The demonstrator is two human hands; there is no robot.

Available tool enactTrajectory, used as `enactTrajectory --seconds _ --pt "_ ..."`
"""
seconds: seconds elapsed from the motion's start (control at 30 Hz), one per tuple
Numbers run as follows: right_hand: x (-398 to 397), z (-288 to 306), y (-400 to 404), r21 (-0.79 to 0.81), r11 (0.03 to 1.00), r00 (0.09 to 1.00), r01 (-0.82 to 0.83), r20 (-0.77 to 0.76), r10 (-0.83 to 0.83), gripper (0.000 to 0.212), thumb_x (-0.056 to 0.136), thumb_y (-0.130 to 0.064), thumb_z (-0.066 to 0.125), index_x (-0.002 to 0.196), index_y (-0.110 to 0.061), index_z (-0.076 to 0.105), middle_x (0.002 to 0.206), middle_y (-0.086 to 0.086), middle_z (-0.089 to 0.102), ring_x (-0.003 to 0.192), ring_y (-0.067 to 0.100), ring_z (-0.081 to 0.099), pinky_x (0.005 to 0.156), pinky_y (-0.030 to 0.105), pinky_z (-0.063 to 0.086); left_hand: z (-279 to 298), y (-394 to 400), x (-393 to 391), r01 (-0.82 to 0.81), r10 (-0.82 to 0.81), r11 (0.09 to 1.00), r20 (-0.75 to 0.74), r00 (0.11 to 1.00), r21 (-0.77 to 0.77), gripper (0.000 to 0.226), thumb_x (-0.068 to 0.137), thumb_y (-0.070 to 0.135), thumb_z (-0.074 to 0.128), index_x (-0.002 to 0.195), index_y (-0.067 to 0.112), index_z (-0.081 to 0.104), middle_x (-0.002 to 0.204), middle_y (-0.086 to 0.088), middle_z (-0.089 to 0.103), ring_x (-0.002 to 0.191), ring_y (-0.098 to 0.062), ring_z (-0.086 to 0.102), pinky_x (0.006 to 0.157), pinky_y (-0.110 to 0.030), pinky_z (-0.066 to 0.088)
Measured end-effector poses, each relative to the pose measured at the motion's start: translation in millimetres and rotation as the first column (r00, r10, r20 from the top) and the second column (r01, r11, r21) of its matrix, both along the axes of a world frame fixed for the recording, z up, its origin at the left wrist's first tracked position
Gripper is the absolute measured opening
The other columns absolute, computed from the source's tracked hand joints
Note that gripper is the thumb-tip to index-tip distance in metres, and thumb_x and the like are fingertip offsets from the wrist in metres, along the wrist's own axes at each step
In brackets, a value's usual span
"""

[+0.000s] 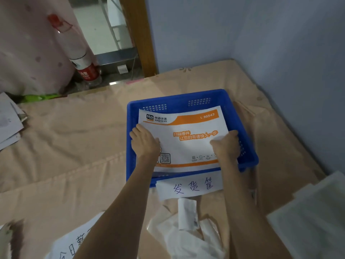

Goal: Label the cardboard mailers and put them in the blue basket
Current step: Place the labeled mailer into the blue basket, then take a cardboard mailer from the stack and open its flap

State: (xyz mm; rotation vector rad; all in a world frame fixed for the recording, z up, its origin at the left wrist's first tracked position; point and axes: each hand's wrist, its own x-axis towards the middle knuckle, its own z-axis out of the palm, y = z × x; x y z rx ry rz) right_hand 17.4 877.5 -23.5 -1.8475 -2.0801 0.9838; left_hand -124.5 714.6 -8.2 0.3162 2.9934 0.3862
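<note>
Gripping the near left part of a white and orange cardboard mailer (pixel 183 139), the left hand (pixel 144 141) is lying with its fingers on the printed face and curling at the edge, while the right hand (pixel 226 144) is clasping the mailer's right edge, fingers curled round it. Both forearms are reaching forward from the bottom of the view. The mailer is lying face up inside the blue basket (pixel 248 157), nearly filling it, its far edge tilting up against the perforated far wall; the print is showing an "sto express" logo, the number 95543 and a QR code. A white paper tag (pixel 189 185) with handwritten characters is hanging on the basket's near wall. The basket is sitting on a beige cloth-covered surface (pixel 74 146). Crumpled white paper and plastic (pixel 186 230) are lying just in front of the basket, and a handwritten sheet (pixel 72 245) is lying at the lower left. A stack of papers (pixel 9 122) is resting at the far left edge, and a red-labelled bottle (pixel 84 62) is leaning by a pink curtain (pixel 28 43).
</note>
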Motion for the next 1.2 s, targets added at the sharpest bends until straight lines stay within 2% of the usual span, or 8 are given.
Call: enactTrajectory --seconds 0.17,0.3,0.37,0.43,0.53,0.7,0.9,1.2 --pt "-1 -9 1 0.017 1.0 0.991 -0.014 0.136 0.012 0.065 0.081 -0.026 0.069 0.134 -0.005 0.035 0.137 0.019 0.044 0.13 0.037 0.042 0.111 0.052 0.032 -18 1 10 0.003 -0.003 0.997 0.007 1.0 -0.081 0.074 0.088 0.034 0.062 0.141 0.001 0.023 0.139 -0.018 0.038 0.128 -0.032 0.038 0.102 -0.039 0.041" --pt "-1 -4 -5 0.082 0.994 0.965 -0.076 0.255 0.053 0.058 0.084 -0.024 0.067 0.132 -0.004 0.041 0.136 0.019 0.042 0.128 0.037 0.042 0.11 0.049 0.034 -18 3 16 0.081 -0.079 0.982 0.017 0.997 -0.169 0.074 0.09 0.026 0.057 0.146 0.003 0.016 0.156 -0.02 0.009 0.142 -0.034 0.017 0.116 -0.041 0.021" --pt "0 0 -8 0.085 0.991 0.963 -0.102 0.26 0.076 0.058 0.083 -0.021 0.068 0.132 -0.006 0.042 0.135 0.018 0.042 0.126 0.036 0.043 0.108 0.048 0.036 -15 3 18 0.123 -0.122 0.984 0.015 0.992 -0.126 0.069 0.088 0.023 0.059 0.144 0.008 0.023 0.157 -0.016 0.008 0.145 -0.033 0.01 0.118 -0.043 0.014" --pt "2 7 -11 0.117 0.988 0.983 -0.104 0.163 0.084 0.052 0.084 -0.017 0.067 0.13 -0.007 0.045 0.131 0.016 0.046 0.12 0.033 0.048 0.102 0.045 0.043 -4 2 22 0.126 -0.128 0.992 0.052 0.99 0.024 0.054 0.088 0.024 0.061 0.135 0.011 0.038 0.15 -0.013 0.027 0.138 -0.031 0.028 0.114 -0.042 0.027" --pt "5 30 -27 0.093 0.99 0.983 -0.106 -0.139 0.118 0.044 0.092 -0.018 0.059 0.134 -0.011 0.048 0.13 0.01 0.05 0.116 0.027 0.054 0.095 0.04 0.05 20 -9 32 0.018 -0.075 0.948 0.17 0.983 0.318 0.026 0.093 0.029 0.053 0.116 0.018 0.058 0.118 -0.001 0.063 0.102 -0.023 0.061 0.089 -0.041 0.051" --pt "16 78 -84 0.008 0.988 0.873 -0.155 -0.466 0.141 0.031 0.098 -0.024 0.05 0.126 -0.014 0.058 0.126 0.005 0.06 0.11 0.021 0.059 0.094 0.041 0.052 55 -68 61 -0.084 0.05 0.816 0.076 0.996 0.571 0.018 0.092 0.028 0.05 0.099 0.017 0.062 0.092 0.002 0.071 0.081 -0.02 0.066 0.071 -0.039 0.055" --pt "27 92 -178 -0.128 0.956 0.75 -0.262 -0.651 0.119 0.027 0.097 -0.026 0.048 0.108 -0.01 0.067 0.106 0.003 0.069 0.101 0.018 0.065 0.079 0.023 0.048 71 -171 93 -0.23 0.232 0.67 0.095 0.968 0.705 0.009 0.092 0.022 0.051 0.093 0.018 0.059 0.077 0.007 0.069 0.075 -0.019 0.068 0.072 -0.033 0.05" --pt "31 74 -325 -0.326 0.858 0.743 -0.396 -0.664 0.09 0.022 0.088 -0.024 0.056 0.069 -0.025 0.066 0.08 -0.002 0.072 0.091 0.023 0.068 0.096 0.045 0.048 53 -318 113 -0.381 0.34 0.62 0.202 0.918 0.686 0.016 0.091 0.021 0.053 0.105 0.014 0.055 0.091 -0.002 0.068 0.074 -0.022 0.067 0.067 -0.03 0.048"
